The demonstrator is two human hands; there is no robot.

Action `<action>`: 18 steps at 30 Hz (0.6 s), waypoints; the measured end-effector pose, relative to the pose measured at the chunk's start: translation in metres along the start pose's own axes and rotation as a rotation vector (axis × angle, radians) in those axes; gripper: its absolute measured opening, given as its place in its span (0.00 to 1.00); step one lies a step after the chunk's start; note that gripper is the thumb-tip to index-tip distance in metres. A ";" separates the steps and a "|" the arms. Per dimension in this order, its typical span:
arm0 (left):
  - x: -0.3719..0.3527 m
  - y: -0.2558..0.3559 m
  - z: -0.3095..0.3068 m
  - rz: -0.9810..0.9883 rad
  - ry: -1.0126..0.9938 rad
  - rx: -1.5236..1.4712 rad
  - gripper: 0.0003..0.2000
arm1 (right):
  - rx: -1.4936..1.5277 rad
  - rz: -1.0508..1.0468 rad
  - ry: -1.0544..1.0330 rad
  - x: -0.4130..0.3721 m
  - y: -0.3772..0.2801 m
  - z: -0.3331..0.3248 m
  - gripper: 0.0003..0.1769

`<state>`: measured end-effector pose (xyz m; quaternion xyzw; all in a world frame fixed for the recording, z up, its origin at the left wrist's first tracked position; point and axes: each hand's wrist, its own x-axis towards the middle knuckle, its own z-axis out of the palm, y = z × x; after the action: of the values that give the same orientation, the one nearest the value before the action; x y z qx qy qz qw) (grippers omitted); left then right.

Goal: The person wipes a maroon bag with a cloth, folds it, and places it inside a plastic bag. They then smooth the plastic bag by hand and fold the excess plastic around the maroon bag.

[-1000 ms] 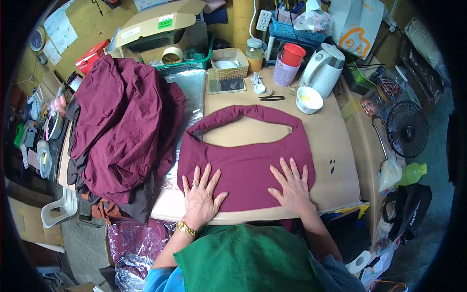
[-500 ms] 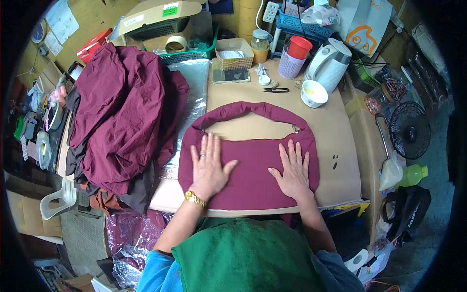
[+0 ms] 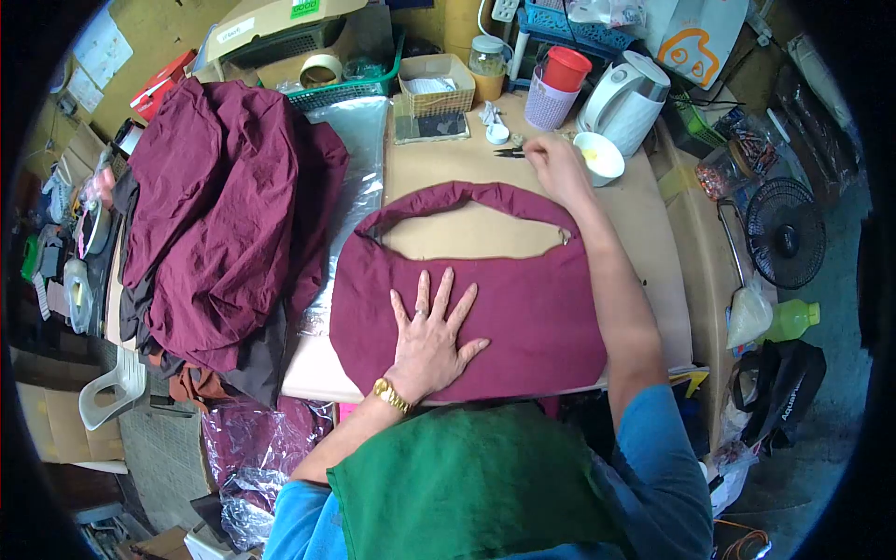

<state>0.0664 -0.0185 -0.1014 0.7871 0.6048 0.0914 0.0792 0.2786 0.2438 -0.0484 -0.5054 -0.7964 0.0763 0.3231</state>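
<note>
A maroon fabric shoulder bag [image 3: 532,317] lies flat on the table before me, its padded strap arched away from me. My left hand [image 3: 431,331], fingers spread, rests flat on the bag's body left of centre. Beyond the strap, my right hand [image 3: 557,166] is closed at the near-right end of small black thread snips [image 3: 510,152]. Their tips stick out to the left of my fingers; the rest is hidden by the hand. A white bowl [image 3: 607,168] with something yellow inside stands just right of that hand.
Maroon fabric [image 3: 210,224] is heaped at the left over a clear plastic sheet [image 3: 359,159]. Behind stand a small basket [image 3: 464,89], a jar [image 3: 487,70], a lilac cup [image 3: 549,103] with a red container [image 3: 567,68], and an electric kettle [image 3: 625,103].
My right hand has left the bag and reached forward to the thread snips, closing on them. My left hand has shifted slightly right on the bag, fingers spread wider. The view has shifted a little.
</note>
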 end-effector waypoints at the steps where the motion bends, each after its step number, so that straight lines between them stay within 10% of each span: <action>1: -0.005 -0.002 -0.003 0.015 -0.017 -0.010 0.40 | -0.051 -0.024 0.037 0.020 0.022 0.021 0.11; 18: 0.000 -0.016 -0.012 0.012 -0.092 -0.071 0.39 | -0.177 0.096 -0.014 0.161 0.062 0.123 0.06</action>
<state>0.0484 -0.0140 -0.0941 0.7907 0.5923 0.0772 0.1343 0.2076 0.4365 -0.1014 -0.5688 -0.7773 0.0246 0.2676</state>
